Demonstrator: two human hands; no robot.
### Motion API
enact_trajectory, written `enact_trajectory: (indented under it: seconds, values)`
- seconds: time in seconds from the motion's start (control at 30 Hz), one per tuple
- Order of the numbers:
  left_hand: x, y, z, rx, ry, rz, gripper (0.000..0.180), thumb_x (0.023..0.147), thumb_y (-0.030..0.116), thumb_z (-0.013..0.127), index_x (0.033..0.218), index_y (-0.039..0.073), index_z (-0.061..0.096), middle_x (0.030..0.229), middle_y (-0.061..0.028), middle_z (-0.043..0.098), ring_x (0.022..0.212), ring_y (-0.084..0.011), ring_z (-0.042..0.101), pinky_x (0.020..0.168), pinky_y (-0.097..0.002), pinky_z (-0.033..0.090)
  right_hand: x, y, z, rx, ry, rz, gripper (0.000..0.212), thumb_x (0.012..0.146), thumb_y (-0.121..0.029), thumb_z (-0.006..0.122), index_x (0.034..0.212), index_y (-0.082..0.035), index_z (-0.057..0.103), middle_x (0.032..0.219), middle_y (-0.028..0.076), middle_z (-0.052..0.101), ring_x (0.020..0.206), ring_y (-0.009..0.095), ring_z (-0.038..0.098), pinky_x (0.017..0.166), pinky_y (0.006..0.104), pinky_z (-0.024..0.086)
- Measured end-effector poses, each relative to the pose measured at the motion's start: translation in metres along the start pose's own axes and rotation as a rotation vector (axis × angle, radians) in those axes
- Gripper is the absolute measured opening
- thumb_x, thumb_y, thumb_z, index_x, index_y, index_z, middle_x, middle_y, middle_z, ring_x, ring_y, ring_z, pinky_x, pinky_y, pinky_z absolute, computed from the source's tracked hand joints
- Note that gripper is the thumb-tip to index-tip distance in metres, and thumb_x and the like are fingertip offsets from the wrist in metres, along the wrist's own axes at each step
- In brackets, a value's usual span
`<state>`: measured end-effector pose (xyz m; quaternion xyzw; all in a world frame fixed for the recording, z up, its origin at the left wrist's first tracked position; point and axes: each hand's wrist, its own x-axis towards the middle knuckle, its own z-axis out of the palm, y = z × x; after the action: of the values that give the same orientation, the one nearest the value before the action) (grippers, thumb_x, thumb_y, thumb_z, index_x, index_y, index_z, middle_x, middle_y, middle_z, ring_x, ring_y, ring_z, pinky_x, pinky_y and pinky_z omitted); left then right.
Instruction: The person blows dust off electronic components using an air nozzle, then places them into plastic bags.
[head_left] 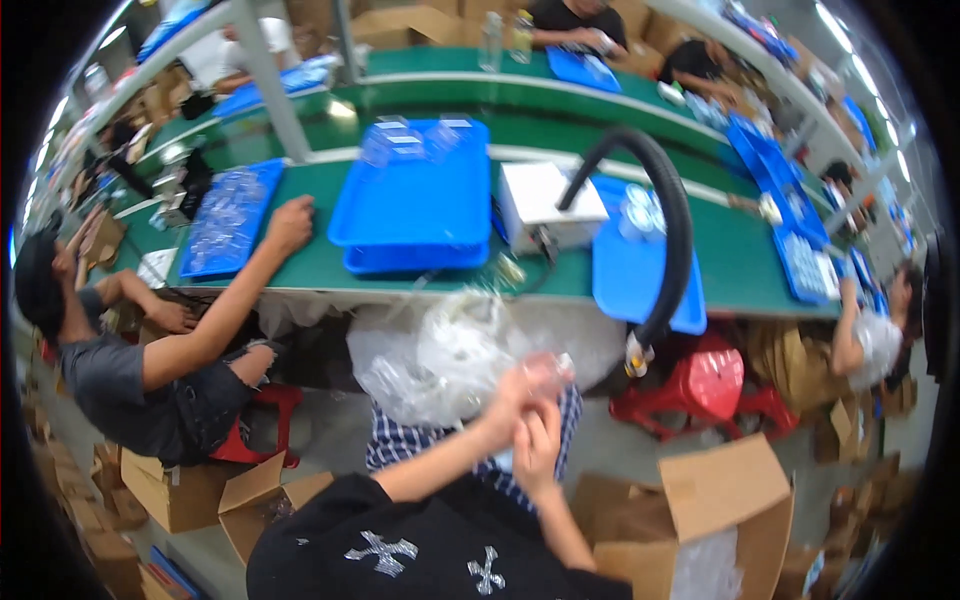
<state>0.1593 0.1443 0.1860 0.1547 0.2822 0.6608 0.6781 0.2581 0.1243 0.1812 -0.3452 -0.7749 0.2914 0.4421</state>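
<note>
My left hand [508, 402] is closed around a small clear plastic piece [546, 374] with a pinkish tint, held above my lap. Just below it, my right hand [538, 442] has its fingers pinched together close to the left hand. Whether anything sits in that pinch is too blurred to tell. Beneath and beyond both hands, a large clear plastic bag [455, 340] bulges over my lap against the table edge.
Stacked blue trays [410, 200] carry clear plastic pieces at their far end. A white box [550, 210] stands beside a black flexible hose [680, 230] arching over another blue tray [625, 270]. At left a seated co-worker's arm [215, 320] reaches the table. An open carton [725, 490] stands right; red stools [710, 385] beyond.
</note>
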Motion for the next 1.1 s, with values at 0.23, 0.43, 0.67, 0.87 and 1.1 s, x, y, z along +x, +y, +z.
enact_trajectory:
  seconds: [0.23, 0.43, 0.67, 0.87, 1.1]
  values:
    - [-0.018, 0.024, -0.009, 0.295, 0.196, 0.163, 0.038, 0.086, 0.020, 0.059, 0.118, 0.004, 0.046, 0.102, -0.0096, 0.058, 0.087, -0.0122, 0.057, 0.075, -0.0246, 0.047, -0.030, -0.012, 0.034, 0.485, 0.457, 0.446, 0.026, 0.094, -0.020, 0.034, 0.079, 0.000, 0.045, 0.089, 0.010, 0.055, 0.080, 0.016, 0.052, 0.073, 0.0268, 0.041]
    - [-0.045, 0.014, -0.007, 0.168, 0.350, 0.415, 0.037, 0.088, 0.017, 0.056, 0.119, 0.001, 0.041, 0.106, -0.0117, 0.057, 0.100, -0.0141, 0.054, 0.089, -0.0266, 0.041, 0.004, -0.030, 0.026, 0.396, 0.529, 0.354, 0.029, 0.096, -0.020, 0.032, 0.080, 0.000, 0.045, 0.089, 0.008, 0.054, 0.076, 0.013, 0.048, 0.069, 0.0255, 0.038]
    - [-0.068, 0.038, 0.005, 0.090, 0.392, 0.378, 0.032, 0.091, 0.033, 0.046, 0.106, 0.004, 0.045, 0.077, -0.0095, 0.060, 0.067, -0.0153, 0.059, 0.066, -0.0242, 0.048, -0.036, -0.053, 0.033, 0.249, 0.156, -0.018, 0.028, 0.088, -0.027, 0.053, 0.092, 0.000, 0.046, 0.115, 0.020, 0.047, 0.105, 0.032, 0.046, 0.092, 0.0437, 0.036]
    - [-0.088, 0.026, 0.016, -0.030, 0.337, 0.408, 0.032, 0.090, 0.035, 0.046, 0.103, 0.006, 0.050, 0.077, -0.0043, 0.058, 0.072, -0.0126, 0.058, 0.069, -0.0232, 0.046, -0.020, -0.063, 0.038, 0.440, 0.257, -0.034, 0.071, 0.087, -0.049, 0.047, 0.132, 0.001, 0.028, 0.124, 0.023, 0.043, 0.112, 0.033, 0.045, 0.093, 0.0420, 0.037]
    - [-0.104, 0.041, 0.015, 0.363, 0.126, 0.518, 0.041, 0.088, 0.019, 0.054, 0.121, -0.001, 0.043, 0.117, -0.0089, 0.052, 0.107, -0.0147, 0.049, 0.094, -0.0282, 0.037, -0.018, -0.046, 0.037, 1.089, 0.220, 0.551, 0.061, 0.091, -0.050, 0.036, 0.130, -0.003, 0.036, 0.126, 0.012, 0.045, 0.113, 0.025, 0.047, 0.094, 0.0373, 0.039]
